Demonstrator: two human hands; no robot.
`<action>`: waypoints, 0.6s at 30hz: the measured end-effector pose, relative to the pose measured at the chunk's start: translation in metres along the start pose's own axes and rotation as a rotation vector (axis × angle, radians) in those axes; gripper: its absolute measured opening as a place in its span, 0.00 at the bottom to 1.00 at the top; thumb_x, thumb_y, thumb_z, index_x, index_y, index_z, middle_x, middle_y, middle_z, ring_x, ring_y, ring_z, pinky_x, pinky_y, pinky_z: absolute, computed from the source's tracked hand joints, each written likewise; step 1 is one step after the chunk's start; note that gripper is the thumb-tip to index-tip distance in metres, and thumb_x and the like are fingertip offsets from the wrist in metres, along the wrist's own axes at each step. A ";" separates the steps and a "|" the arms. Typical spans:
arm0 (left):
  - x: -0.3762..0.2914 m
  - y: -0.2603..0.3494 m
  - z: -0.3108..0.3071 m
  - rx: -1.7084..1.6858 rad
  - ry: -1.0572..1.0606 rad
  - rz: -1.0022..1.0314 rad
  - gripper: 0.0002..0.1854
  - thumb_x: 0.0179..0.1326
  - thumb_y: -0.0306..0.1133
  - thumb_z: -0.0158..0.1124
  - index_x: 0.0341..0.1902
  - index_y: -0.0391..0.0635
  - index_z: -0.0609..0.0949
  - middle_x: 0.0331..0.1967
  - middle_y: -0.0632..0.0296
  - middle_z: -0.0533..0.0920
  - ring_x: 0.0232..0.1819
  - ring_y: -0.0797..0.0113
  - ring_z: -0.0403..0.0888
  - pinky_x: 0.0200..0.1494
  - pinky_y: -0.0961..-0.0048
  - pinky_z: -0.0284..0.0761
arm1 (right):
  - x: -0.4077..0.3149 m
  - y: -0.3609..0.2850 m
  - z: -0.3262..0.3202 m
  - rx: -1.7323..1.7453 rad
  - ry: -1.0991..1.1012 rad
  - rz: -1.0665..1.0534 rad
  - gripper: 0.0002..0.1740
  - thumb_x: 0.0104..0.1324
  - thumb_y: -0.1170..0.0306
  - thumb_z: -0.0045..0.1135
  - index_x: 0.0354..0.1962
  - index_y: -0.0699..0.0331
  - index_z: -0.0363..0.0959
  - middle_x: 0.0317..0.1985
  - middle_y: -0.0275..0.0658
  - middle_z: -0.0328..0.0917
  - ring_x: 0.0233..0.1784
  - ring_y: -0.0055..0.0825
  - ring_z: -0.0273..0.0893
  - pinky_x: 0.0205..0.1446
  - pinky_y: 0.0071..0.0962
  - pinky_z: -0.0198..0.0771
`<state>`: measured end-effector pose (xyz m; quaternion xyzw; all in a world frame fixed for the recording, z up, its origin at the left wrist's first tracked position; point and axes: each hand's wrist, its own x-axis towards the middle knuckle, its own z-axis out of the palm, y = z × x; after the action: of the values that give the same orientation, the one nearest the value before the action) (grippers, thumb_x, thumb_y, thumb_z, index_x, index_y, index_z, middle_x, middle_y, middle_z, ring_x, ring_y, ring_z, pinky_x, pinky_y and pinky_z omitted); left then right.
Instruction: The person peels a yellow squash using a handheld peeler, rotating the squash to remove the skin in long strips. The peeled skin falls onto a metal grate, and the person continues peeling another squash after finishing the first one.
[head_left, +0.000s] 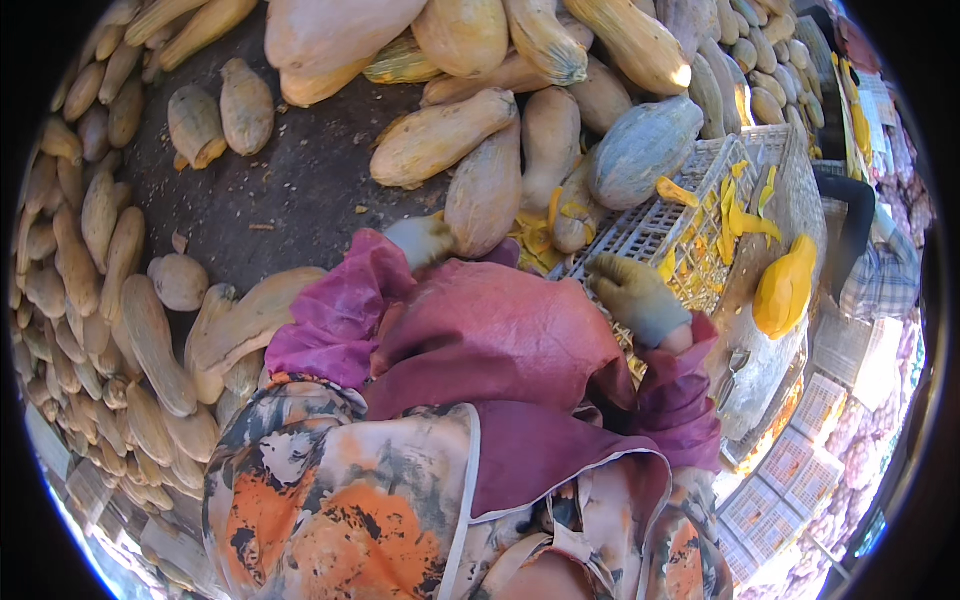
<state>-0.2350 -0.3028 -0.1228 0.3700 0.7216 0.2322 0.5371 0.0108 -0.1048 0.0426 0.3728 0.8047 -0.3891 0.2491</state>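
Note:
My left hand (420, 241), in a pale work glove, is beside the lower end of a tan squash (486, 191); whether it grips it I cannot tell. In a yellow-green and grey glove, my right hand (634, 292) hangs over the near end of a white plastic crate (645, 225), fingers partly bent, with nothing seen in it. A blue-grey squash (646, 150) leans by the crate. Orange peelings (536, 244) lie between my hands. To the right, a peeled yellow squash (785, 289) and a metal-bladed tool (733, 375) rest on a wooden board (761, 322).
Unpeeled squashes (75, 247) are heaped at the left and across the top. Two squashes (247, 109) lie on the dark floor (300, 157). At the far right is another person, in a checked sleeve (881, 277). Plastic crates (799, 457) stand at the lower right.

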 end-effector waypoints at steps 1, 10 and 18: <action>0.011 -0.004 -0.004 -0.025 0.101 -0.023 0.27 0.61 0.49 0.55 0.57 0.42 0.78 0.53 0.45 0.79 0.56 0.48 0.75 0.59 0.62 0.69 | 0.008 -0.005 -0.013 0.043 0.098 -0.046 0.21 0.65 0.60 0.50 0.52 0.61 0.74 0.46 0.52 0.79 0.53 0.49 0.76 0.57 0.37 0.69; 0.140 0.077 -0.031 0.478 0.726 0.085 0.33 0.56 0.53 0.63 0.58 0.41 0.74 0.51 0.44 0.78 0.55 0.48 0.76 0.59 0.58 0.69 | 0.115 -0.008 0.000 0.196 0.205 -0.063 0.21 0.65 0.57 0.48 0.50 0.61 0.75 0.47 0.54 0.78 0.54 0.50 0.75 0.58 0.40 0.67; 0.148 0.085 -0.060 0.483 0.593 -0.155 0.34 0.45 0.51 0.69 0.56 0.50 0.75 0.47 0.47 0.81 0.47 0.47 0.81 0.50 0.58 0.76 | 0.133 -0.004 0.033 0.122 0.153 -0.023 0.22 0.65 0.58 0.46 0.49 0.61 0.75 0.47 0.56 0.78 0.54 0.52 0.74 0.58 0.42 0.67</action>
<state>-0.2893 -0.1307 -0.1307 0.3470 0.9053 0.1108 0.2186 -0.0676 -0.0794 -0.0665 0.4067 0.8004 -0.4106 0.1593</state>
